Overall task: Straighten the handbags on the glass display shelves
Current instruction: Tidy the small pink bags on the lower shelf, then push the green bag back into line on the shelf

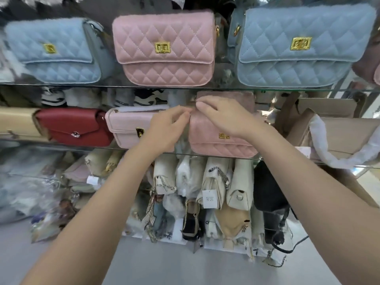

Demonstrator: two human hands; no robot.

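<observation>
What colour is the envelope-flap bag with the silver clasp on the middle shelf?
The envelope-flap bag is red, seen plainly in the head view.

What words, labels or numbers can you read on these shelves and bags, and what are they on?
Nothing is legible.
Hang tag on a cream bag under the lower shelf: printed lines, too small to read.
White tag on the left pile: blurred.
Gold clasp on the upper pink bag: no lettering visible.

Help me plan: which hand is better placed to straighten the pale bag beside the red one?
Left, probably: the left hand is in front of the pale bag; the right hand grips the pink bag.
</observation>
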